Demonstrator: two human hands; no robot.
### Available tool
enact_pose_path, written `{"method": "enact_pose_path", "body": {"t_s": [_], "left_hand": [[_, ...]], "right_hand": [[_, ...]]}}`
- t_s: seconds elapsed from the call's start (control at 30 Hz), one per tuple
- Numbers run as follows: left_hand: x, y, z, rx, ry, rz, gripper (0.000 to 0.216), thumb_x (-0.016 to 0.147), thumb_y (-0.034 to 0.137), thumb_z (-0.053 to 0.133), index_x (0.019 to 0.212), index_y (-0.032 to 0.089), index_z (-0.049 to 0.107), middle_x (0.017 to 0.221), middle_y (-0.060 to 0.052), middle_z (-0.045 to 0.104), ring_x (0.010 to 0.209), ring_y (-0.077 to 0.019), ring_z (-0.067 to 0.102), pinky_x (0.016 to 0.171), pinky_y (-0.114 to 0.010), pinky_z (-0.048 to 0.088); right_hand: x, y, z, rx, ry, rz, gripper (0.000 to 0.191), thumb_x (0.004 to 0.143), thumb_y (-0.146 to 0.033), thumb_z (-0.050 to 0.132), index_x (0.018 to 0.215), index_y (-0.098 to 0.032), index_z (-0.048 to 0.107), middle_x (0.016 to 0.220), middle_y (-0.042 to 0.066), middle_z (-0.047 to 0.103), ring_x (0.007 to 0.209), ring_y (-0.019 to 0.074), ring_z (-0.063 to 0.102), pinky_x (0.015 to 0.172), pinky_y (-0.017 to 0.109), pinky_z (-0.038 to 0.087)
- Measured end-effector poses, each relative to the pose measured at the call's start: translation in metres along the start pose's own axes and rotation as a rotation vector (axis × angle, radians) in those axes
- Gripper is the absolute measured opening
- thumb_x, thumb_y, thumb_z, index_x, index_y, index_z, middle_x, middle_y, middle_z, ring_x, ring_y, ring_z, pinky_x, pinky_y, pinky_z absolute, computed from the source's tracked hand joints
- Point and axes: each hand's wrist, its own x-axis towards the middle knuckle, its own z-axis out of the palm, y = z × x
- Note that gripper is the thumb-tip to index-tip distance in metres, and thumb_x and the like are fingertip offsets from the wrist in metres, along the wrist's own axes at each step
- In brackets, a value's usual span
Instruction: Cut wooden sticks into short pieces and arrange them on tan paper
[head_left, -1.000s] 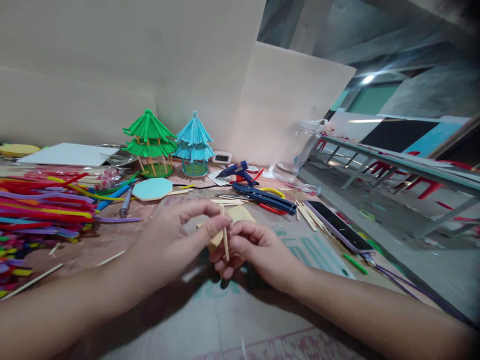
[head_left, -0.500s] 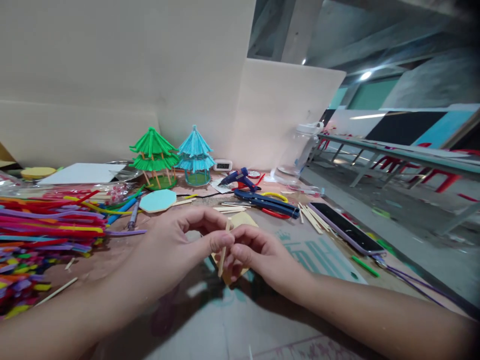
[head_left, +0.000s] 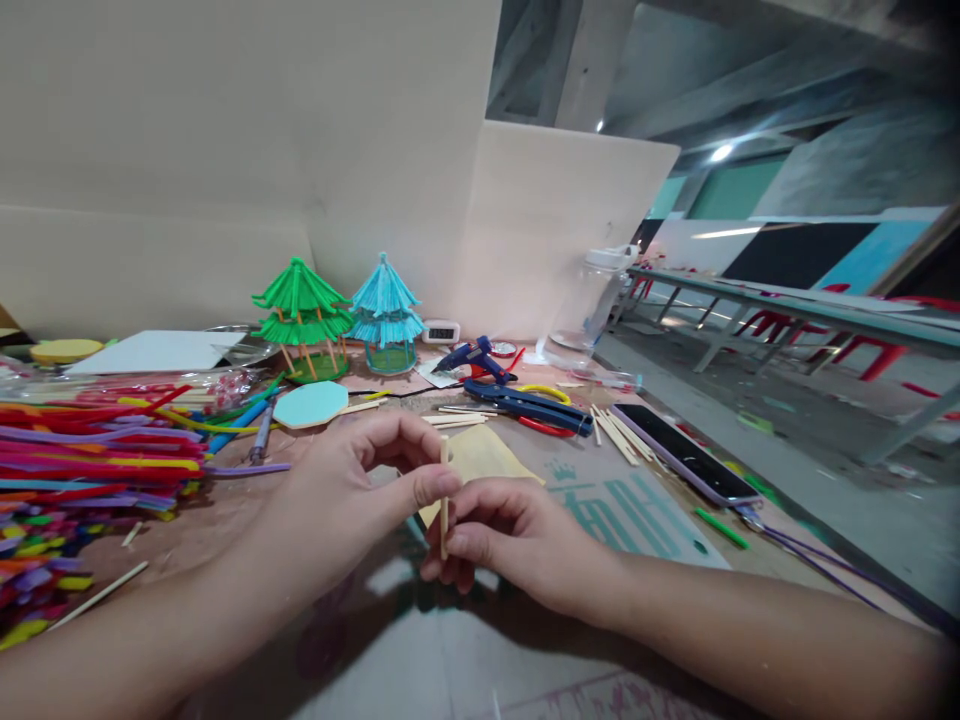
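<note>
Between my hands a short wooden stick (head_left: 445, 512) stands nearly upright above the table. My left hand (head_left: 375, 470) pinches its upper part between thumb and fingers. Lower down, my right hand (head_left: 502, 525) closes thumb and fingertips around the stick's bottom end. Behind both hands a pale yellow sheet (head_left: 491, 457) lies on the table, partly covered by them. Several loose wooden sticks (head_left: 457, 421) lie just past the sheet, and more sticks (head_left: 619, 435) are at its right.
Pipe cleaners (head_left: 97, 450) heap at the left. Green (head_left: 301, 310) and blue (head_left: 385, 310) pagoda models stand behind a light-blue octagon (head_left: 311, 404). Further right are a glue gun (head_left: 478, 358), dark-blue cutters (head_left: 525, 405), a phone (head_left: 686, 453) and a clear bottle (head_left: 589, 310).
My right hand has slid down to the stick's lower end, and the stick has turned more upright. More of the yellow sheet shows. The view has shifted slightly.
</note>
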Motion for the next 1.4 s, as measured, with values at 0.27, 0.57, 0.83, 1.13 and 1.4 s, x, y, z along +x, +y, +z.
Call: {"method": "enact_pose_path", "body": {"t_s": [0.27,0.57,0.83,1.13,1.4], "left_hand": [[-0.007,-0.005,0.0,0.04,0.07,0.12,0.031,0.082,0.024,0.078,0.11,0.028,0.067,0.074,0.007,0.069,0.069,-0.0099,0.067,0.064,-0.017,0.052],[-0.007,-0.009,-0.001,0.164,0.135,0.188,0.018,0.084,0.028,0.078,0.101,0.031,0.072,0.08,0.008,0.071,0.072,-0.0082,0.068,0.067,-0.017,0.052],[-0.007,0.001,0.003,0.227,0.079,0.223,0.005,0.085,0.029,0.075,0.081,0.027,0.074,0.075,0.007,0.074,0.071,-0.0093,0.068,0.066,-0.015,0.052],[-0.014,0.004,0.003,0.281,0.066,0.285,0.007,0.092,0.03,0.07,0.086,0.029,0.073,0.079,0.007,0.074,0.074,-0.0098,0.067,0.069,-0.017,0.051],[0.0,-0.003,-0.006,0.255,0.096,0.145,0.017,0.092,0.04,0.069,0.087,0.023,0.068,0.085,0.002,0.073,0.081,-0.0156,0.068,0.072,-0.025,0.051]], "right_hand": [[-0.001,-0.001,0.002,0.012,0.001,0.004,0.045,0.072,-0.053,0.089,0.077,-0.016,0.066,0.074,0.002,0.074,0.059,0.0088,0.064,0.06,0.025,0.052],[-0.002,0.0,0.002,-0.012,-0.01,0.023,0.044,0.073,-0.054,0.087,0.077,-0.016,0.064,0.075,0.002,0.073,0.06,0.0095,0.063,0.061,0.026,0.052],[-0.001,0.0,-0.004,-0.106,0.053,-0.06,0.037,0.079,-0.048,0.084,0.081,-0.017,0.064,0.07,-0.001,0.067,0.06,0.0097,0.061,0.062,0.026,0.05],[0.003,0.004,-0.005,-0.065,0.037,-0.101,0.042,0.078,-0.051,0.086,0.083,-0.017,0.06,0.072,-0.002,0.067,0.059,0.0089,0.062,0.06,0.024,0.05],[0.0,-0.007,-0.008,0.017,0.122,-0.161,0.031,0.082,-0.039,0.086,0.094,-0.019,0.065,0.069,-0.004,0.068,0.056,0.0084,0.061,0.055,0.021,0.052]]}}
